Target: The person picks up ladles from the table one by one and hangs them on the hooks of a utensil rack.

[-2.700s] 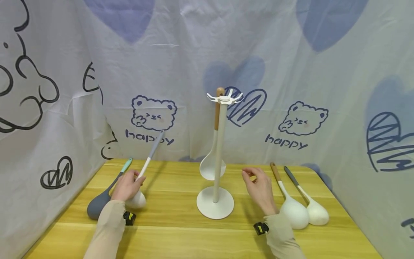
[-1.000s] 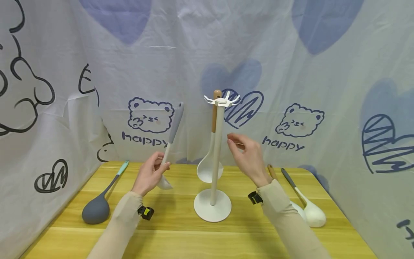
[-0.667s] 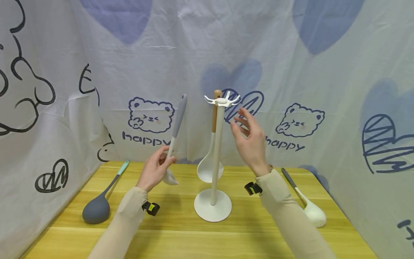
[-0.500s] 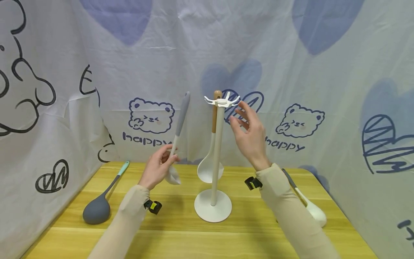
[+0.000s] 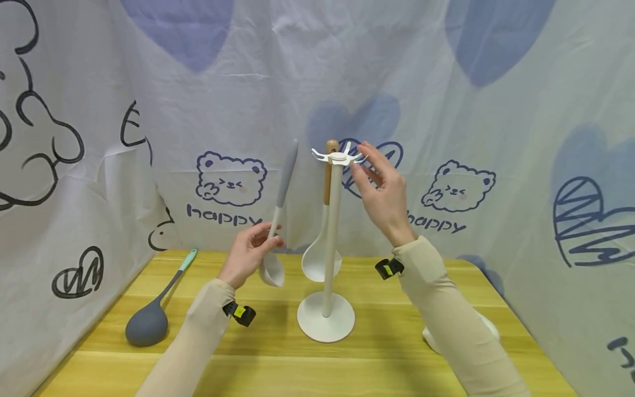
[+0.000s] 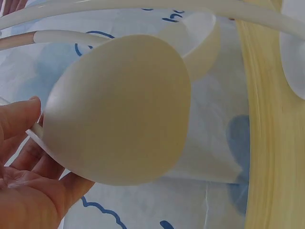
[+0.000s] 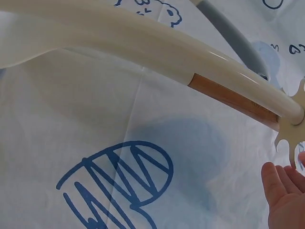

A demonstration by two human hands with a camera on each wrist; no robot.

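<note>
My left hand [image 5: 246, 255] pinches the white neck of a ladle [image 5: 285, 179], which has a grey handle pointing up and a white bowl hanging below the fingers. In the left wrist view, the back of the ladle's bowl [image 6: 119, 114] fills the middle. A white rack [image 5: 331, 237] with several prongs stands upright to the right, and another ladle [image 5: 315, 261] with a wooden handle hangs from it. My right hand [image 5: 384, 193] is at the rack's right-hand prong, thumb and fingers on either side; in the right wrist view the fingers [image 7: 272, 183] look fairly straight near the prong's tip.
A dark grey ladle [image 5: 147, 325] with a mint handle end lies on the wooden table [image 5: 248, 364] at left. White ladle bowls [image 5: 488, 325] lie at right, mostly hidden behind my right sleeve. A printed cloth [image 5: 278, 105] hangs behind the table.
The left hand has lifted the grey-handled ladle from the table's left side and moved it right, turning it more upright. The right hand has risen from above the table to the rack's prong.
</note>
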